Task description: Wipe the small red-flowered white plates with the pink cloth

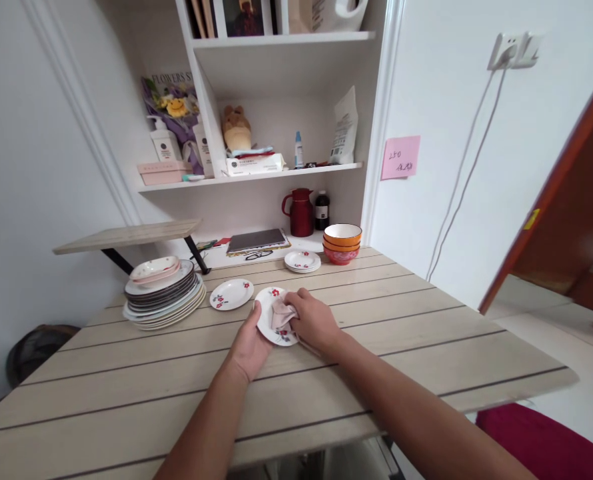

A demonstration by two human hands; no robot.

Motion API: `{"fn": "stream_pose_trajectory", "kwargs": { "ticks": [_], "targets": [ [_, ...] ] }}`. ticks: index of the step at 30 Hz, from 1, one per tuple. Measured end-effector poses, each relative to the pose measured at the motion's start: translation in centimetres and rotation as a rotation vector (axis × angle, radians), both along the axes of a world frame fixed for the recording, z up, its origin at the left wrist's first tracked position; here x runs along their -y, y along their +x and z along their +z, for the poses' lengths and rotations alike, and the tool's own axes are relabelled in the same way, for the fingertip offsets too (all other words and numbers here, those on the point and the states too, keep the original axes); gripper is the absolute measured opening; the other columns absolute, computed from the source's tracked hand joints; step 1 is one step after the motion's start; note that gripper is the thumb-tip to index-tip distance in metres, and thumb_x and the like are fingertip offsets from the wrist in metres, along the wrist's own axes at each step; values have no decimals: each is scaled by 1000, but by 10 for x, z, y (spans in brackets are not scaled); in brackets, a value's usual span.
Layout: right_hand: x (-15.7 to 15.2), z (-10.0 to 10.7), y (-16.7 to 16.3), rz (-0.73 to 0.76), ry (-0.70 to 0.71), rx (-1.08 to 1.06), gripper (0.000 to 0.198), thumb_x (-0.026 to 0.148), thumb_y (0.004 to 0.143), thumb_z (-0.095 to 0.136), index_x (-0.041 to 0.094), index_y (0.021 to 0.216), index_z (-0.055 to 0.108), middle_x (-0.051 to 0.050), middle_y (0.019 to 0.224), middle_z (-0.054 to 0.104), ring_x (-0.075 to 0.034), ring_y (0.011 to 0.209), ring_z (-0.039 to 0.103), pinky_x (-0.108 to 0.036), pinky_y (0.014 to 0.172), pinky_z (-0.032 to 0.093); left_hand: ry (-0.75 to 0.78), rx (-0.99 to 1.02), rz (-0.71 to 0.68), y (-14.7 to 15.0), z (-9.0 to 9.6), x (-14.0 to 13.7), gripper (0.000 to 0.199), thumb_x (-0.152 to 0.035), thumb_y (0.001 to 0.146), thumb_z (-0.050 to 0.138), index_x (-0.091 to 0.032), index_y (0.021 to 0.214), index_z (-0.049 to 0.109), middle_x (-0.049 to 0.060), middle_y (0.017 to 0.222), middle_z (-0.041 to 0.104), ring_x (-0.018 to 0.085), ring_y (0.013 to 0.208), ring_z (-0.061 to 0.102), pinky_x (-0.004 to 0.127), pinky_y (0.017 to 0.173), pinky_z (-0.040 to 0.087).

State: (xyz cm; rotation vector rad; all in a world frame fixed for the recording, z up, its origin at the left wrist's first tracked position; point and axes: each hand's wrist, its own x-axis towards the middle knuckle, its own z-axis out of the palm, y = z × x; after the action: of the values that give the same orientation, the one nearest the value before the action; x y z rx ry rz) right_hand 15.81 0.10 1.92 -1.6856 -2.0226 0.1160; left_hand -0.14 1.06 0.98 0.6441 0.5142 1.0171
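A small white plate with red flowers (264, 308) is tilted above the table, its left rim gripped by my left hand (250, 345). My right hand (312, 320) is closed around a pale pink cloth (280, 312), which presses on the plate's face. To the left, another flowered plate (232, 294) lies flat on the table. Farther back sits a short stack of small flowered plates (302, 261). The fingers of my left hand beneath the plate are hidden.
A tall stack of plates (164, 297) stands at the left by a raised wooden shelf (131, 235). Stacked bowls (342, 245), a red jug (301, 213) and a laptop (256, 241) are at the back. The table's (426, 347) front edge lies near my forearms.
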Motion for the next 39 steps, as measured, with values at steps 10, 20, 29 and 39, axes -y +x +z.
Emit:
{"fn": "stream_pose_trajectory", "kwargs": {
  "ticks": [10, 20, 29, 39],
  "targets": [
    [8, 1, -13, 213, 119, -102, 30, 17, 79, 53, 26, 108, 56, -3, 109, 56, -18, 88, 57, -27, 71, 37, -18, -25, -92, -1, 0, 0, 47, -43, 93, 53, -12, 128, 60, 12, 113, 73, 26, 108, 66, 40, 102, 46],
    [-1, 1, 2, -3, 51, -68, 33, 15, 78, 53, 26, 109, 57, -3, 105, 57, -17, 83, 58, -27, 62, 32, 31, -96, -39, 5, 3, 8, 51, -40, 91, 57, -16, 135, 54, 13, 124, 68, 26, 112, 64, 40, 102, 46],
    [3, -1, -5, 199, 112, -72, 33, 14, 74, 54, 25, 105, 57, -2, 101, 56, -17, 84, 56, -27, 69, 36, 62, -122, -94, 3, 0, 6, 47, -39, 89, 61, -14, 129, 58, 13, 115, 72, 25, 105, 67, 37, 97, 49],
    [2, 3, -1, -27, 81, -92, 34, 11, 76, 51, 25, 107, 54, -4, 108, 55, -17, 80, 57, -27, 61, 33, 128, -255, -91, 5, -6, 7, 46, -38, 85, 68, -15, 124, 62, 12, 107, 74, 25, 93, 69, 33, 82, 50]
  ]
}}
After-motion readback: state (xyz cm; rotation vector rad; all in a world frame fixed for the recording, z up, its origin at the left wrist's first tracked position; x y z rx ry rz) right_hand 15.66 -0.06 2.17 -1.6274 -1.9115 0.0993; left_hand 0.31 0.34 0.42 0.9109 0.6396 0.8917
